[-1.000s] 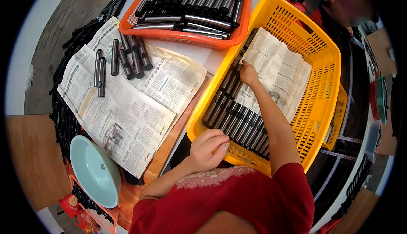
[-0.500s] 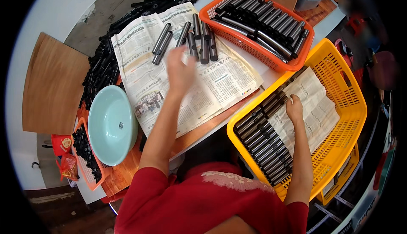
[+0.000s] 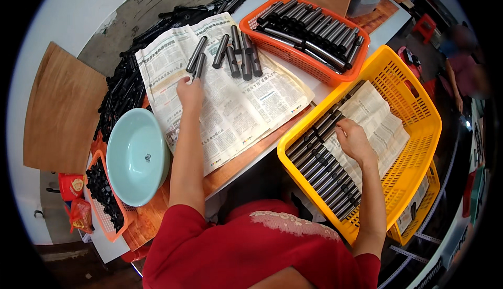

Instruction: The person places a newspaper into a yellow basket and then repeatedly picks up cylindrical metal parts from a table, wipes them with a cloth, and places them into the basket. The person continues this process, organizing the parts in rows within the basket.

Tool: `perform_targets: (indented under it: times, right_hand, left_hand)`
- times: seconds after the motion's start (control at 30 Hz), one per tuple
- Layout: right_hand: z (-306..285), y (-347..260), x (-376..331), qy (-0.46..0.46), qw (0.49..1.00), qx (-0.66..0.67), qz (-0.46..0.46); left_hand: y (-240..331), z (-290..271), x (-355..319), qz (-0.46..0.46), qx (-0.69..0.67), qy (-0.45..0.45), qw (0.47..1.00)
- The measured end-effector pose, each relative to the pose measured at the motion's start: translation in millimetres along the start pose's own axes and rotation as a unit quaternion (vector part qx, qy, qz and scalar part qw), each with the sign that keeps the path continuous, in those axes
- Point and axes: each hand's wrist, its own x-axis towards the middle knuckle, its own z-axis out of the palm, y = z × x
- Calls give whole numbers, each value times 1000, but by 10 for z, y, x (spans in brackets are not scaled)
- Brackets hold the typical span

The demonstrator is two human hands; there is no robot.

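On the spread newspaper (image 3: 230, 121), my left hand (image 3: 190, 94) has its fingers closed on the near end of a dark metal rod (image 3: 199, 66). Another rod (image 3: 196, 53) lies just beyond it, and several more short rods (image 3: 246, 61) lie to the right. My right hand (image 3: 355, 139) is over the yellow basket (image 3: 427, 116), fingers curled together at the edge of a newspaper sheet (image 3: 380, 126), beside the ends of the rods. What they grip is hidden. A row of packed metal rods (image 3: 330, 176) fills the basket's left side.
An orange basket (image 3: 309, 53) full of rods stands at the back. A heap of black parts (image 3: 123, 84) borders the newspaper on the left, near a pale green basin (image 3: 137, 158) and a small orange basket (image 3: 112, 205) of black pieces. A person (image 3: 466, 69) is at far right.
My left hand has moved left and closed on a rod. My right hand has shifted slightly left and turned at the paper's edge. The whole view has shifted a little.
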Motion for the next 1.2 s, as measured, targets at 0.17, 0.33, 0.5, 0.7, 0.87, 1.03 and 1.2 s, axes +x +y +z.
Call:
perform_targets:
  times: [0.17,0.33,0.5,0.7,0.87,1.03,1.2]
  right_hand:
    - [-156,-654,-198,13,996,12,-89]
    - [-14,-1233,-378,131,960,-5,-246]
    - [-35,-1570,-572,166,951,12,-259]
    - [-16,-1399,-782,183,959,15,-215]
    - [-271,-1282,-1000,124,979,141,-85]
    - [-418,-1161,-1071,77,983,145,-77]
    - [-516,-994,-1068,79,988,25,-134]
  left_hand:
    - [476,-533,-809,-207,-496,-321,780]
    - [895,-683,-1842,-225,-592,-514,579]
    - [1138,-682,-2389,-308,-566,-602,472]
    - [1162,-619,-2699,-305,-506,-615,522]
    - [1062,-558,-2477,-407,-542,-547,491]
    - [961,-557,-2332,-277,-462,-631,558]
    - [987,-594,-2346,-222,-344,-740,534]
